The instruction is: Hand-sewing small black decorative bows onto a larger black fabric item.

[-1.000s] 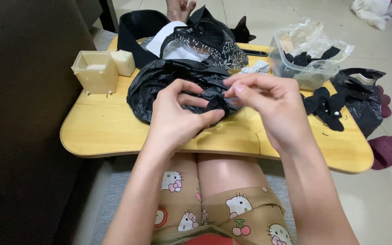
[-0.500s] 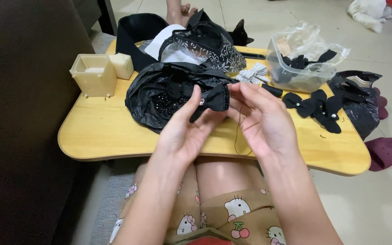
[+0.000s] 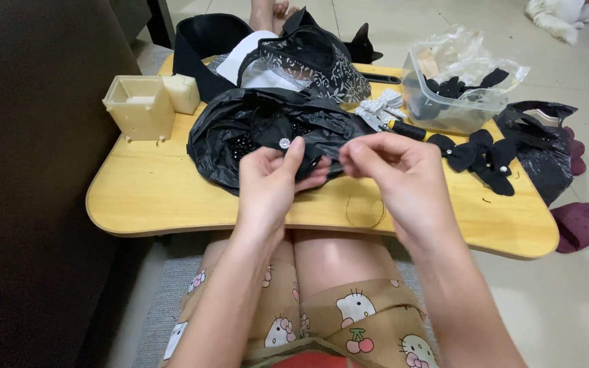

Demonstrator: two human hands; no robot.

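While we hold both hands above the yellow surface [image 3: 172, 197], our left hand [image 3: 267, 180] pinches a black fabric bow [image 3: 282, 135] with a small pale stud at its centre. Our right hand [image 3: 393, 174] has its fingertips pressed together; what it grips is too small to tell. Beside the bow lies a black plastic bag [image 3: 219, 140]. A clear tub [image 3: 455, 102], lined with plastic, contains more black bows

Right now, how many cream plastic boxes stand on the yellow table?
2: a larger cream box at the table's far left, and a smaller cream box touching its right side. Others may hide behind the black fabric.
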